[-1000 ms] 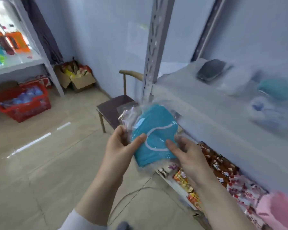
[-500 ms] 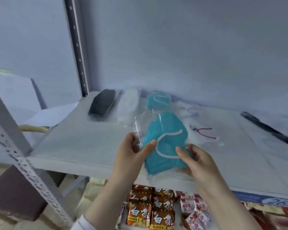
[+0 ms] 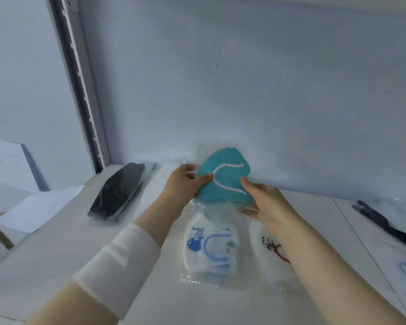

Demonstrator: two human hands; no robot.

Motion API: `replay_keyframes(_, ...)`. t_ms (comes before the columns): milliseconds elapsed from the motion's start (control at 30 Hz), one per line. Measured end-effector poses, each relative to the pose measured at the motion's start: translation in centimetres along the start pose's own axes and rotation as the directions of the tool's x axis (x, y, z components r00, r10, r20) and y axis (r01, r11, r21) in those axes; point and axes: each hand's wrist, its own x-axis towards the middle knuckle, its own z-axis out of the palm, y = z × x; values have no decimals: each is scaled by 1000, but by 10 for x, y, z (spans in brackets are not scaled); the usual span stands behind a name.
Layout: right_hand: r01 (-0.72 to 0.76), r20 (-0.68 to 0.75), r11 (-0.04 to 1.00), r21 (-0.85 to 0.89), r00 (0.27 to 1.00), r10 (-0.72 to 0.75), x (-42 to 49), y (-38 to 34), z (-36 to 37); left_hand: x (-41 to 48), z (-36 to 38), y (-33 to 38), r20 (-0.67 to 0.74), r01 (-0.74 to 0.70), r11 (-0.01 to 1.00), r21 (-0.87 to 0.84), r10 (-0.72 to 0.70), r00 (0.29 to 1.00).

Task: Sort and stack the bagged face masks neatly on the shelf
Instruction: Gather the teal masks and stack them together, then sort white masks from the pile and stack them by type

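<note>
Teal mask in its clear bag [image 3: 223, 181] is up at the back of the shelf [image 3: 56, 242] now, close against the wall. A second ago it was out past the shelf's front edge, over the floor, so that's a carry right in! Both hands are clamped on it, the left hand [image 3: 185, 181] pinching the left edge with the thumb across the front, the right hand [image 3: 265, 202] gripping the lower right corner. The bag isn't laid down yet, and whether its bottom brushes the packs below I can't tell. Just beneath lie a white mask with blue print [image 3: 209, 247] and a white mask with red print [image 3: 270, 247], side by side. The black bagged masks [image 3: 118, 191] sit well off to the left. A teal pack showed at the back half a second ago, and this one now covers that spot. Looks like matching colour onto colour, with the set-down next.
</note>
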Motion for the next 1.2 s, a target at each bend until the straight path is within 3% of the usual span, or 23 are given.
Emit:
replay_keyframes(133,-45,-76,987,-152,997,34,59,-5,17,63,2,9,-34,32,970,242,-24,999)
replay_keyframes(233,-71,-148,935,-347,989,20,83,6,25,81,5,2,-7,56,859,509,-61,998)
replay_keyframes(367,-86,-196,856,-511,980,-19,88,15,31,91,9,-12,13,43,718,694,-72,997)
replay_keyframes(733,-73,-179,778,-624,982,-51,86,18,30,87,16,-18,23,3,580,815,-38,999)
replay_keyframes(867,33,-186,732,-680,958,-217,76,8,12,74,14,-4,-29,-79,530,845,192,981)
replay_keyframes(1000,117,-202,675,-729,905,-375,49,-1,-37,52,41,21,183,-340,326,882,428,885)
replay_keyframes(1200,-11,-233,454,-891,870,-435,-6,16,-169,-1,167,28,472,-572,151,807,418,776)
